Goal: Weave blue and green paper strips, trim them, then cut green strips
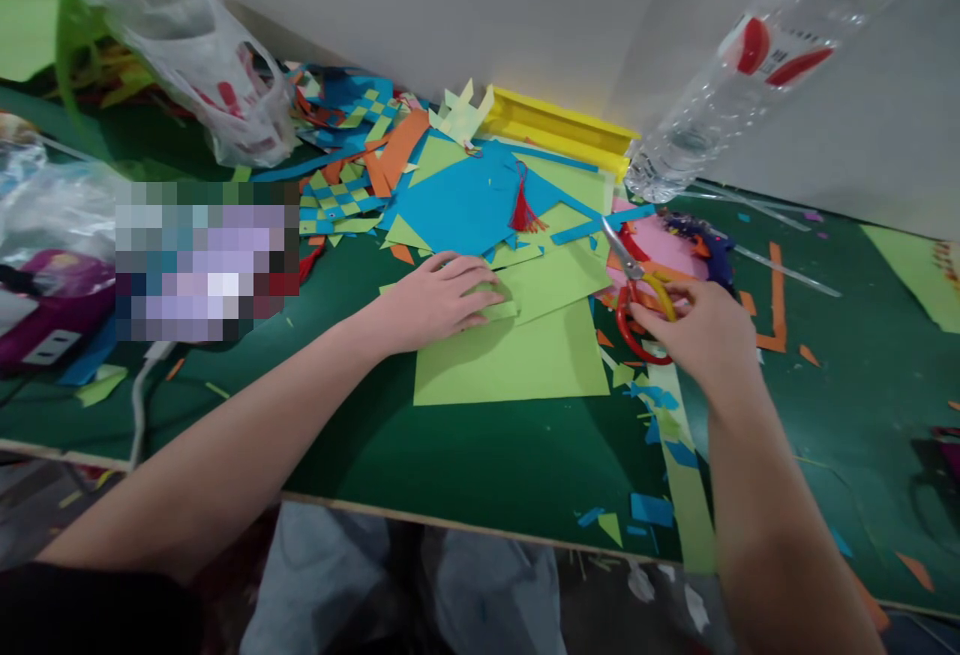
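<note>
My left hand (448,303) lies on light green paper, fingers stretched out and slightly apart, with the fingertips over a small folded green piece (501,311). Beneath that is a large light green sheet (517,370), and another green piece (566,280) overlaps its upper part. On the right, my right hand (709,330) grips a pair of scissors (637,280) with one red and one yellow handle. Their blades point up and left, above pink paper (660,243). Blue paper (450,205) and a red tassel (521,210) lie just behind my left hand.
A yellow tray (562,130) and a clear plastic bottle (697,135) stand by the wall. Back left are a white plastic bag (217,85) and woven paper strips (341,200). A pixelated area covers something beside a cable (139,395). Paper scraps (651,509) litter the green tabletop.
</note>
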`<state>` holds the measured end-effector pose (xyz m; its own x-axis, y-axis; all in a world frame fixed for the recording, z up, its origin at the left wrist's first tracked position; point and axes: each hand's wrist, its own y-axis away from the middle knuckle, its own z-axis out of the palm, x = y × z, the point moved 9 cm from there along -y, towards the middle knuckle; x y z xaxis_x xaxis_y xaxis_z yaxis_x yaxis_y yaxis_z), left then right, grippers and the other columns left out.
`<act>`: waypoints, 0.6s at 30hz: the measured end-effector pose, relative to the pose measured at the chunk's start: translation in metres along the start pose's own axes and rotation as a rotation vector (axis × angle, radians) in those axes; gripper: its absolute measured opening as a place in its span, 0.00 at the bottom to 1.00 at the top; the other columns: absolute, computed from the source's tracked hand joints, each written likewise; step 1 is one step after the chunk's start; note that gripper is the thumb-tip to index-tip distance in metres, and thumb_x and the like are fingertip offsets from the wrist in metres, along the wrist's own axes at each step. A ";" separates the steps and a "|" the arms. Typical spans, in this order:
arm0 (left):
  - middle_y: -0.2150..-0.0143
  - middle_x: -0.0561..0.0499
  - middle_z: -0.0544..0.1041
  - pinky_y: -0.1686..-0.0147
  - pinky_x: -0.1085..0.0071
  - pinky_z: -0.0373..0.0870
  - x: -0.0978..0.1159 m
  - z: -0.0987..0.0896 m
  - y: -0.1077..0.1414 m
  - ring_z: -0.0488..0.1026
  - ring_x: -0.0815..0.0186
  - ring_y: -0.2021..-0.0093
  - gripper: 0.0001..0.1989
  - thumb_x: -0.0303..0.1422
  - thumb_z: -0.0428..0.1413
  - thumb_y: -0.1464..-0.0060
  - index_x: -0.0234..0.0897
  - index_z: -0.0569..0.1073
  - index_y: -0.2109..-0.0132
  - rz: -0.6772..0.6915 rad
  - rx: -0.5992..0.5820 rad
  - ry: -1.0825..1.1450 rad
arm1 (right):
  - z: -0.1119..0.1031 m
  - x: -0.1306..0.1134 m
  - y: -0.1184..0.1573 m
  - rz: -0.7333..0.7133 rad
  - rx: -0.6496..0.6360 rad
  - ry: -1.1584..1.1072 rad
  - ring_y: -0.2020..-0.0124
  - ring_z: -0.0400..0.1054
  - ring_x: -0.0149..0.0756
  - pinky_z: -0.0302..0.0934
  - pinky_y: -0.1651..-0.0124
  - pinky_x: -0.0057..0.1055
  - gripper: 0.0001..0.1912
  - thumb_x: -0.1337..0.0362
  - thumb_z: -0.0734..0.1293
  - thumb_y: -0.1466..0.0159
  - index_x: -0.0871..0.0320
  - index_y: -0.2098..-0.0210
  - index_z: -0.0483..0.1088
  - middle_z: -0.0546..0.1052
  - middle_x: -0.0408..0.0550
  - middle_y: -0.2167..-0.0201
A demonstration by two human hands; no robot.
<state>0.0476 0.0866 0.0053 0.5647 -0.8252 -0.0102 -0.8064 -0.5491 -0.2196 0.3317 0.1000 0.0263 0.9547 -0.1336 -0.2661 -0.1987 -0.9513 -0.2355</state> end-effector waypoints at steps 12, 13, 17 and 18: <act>0.41 0.43 0.72 0.39 0.54 0.59 -0.007 -0.003 0.002 0.62 0.53 0.37 0.17 0.36 0.49 0.34 0.42 0.73 0.42 -0.009 0.010 0.000 | -0.014 -0.041 0.009 -0.408 0.051 -0.182 0.48 0.67 0.51 0.64 0.49 0.46 0.24 0.57 0.71 0.47 0.54 0.51 0.66 0.73 0.56 0.52; 0.41 0.43 0.72 0.39 0.54 0.59 -0.008 -0.003 0.002 0.63 0.53 0.37 0.17 0.36 0.49 0.34 0.42 0.73 0.42 -0.019 0.012 0.007 | -0.012 -0.046 0.012 -0.449 0.025 -0.177 0.47 0.67 0.52 0.63 0.47 0.46 0.24 0.57 0.70 0.46 0.54 0.51 0.66 0.73 0.56 0.52; 0.41 0.43 0.73 0.40 0.56 0.60 -0.009 -0.005 0.002 0.63 0.55 0.37 0.18 0.38 0.47 0.34 0.40 0.71 0.41 -0.043 0.028 0.024 | 0.000 -0.055 0.021 -0.544 -0.118 -0.119 0.44 0.66 0.54 0.58 0.44 0.50 0.25 0.56 0.69 0.45 0.53 0.49 0.65 0.72 0.55 0.48; 0.41 0.43 0.73 0.40 0.56 0.60 -0.009 -0.006 0.003 0.63 0.55 0.37 0.19 0.38 0.47 0.33 0.40 0.71 0.41 -0.043 0.035 0.025 | 0.003 -0.055 0.023 -0.550 -0.153 -0.095 0.44 0.65 0.55 0.57 0.44 0.51 0.26 0.55 0.69 0.45 0.53 0.48 0.65 0.72 0.56 0.47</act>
<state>0.0393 0.0919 0.0103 0.5940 -0.8041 0.0246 -0.7745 -0.5799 -0.2528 0.2737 0.0867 0.0326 0.8828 0.4111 -0.2275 0.3625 -0.9039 -0.2270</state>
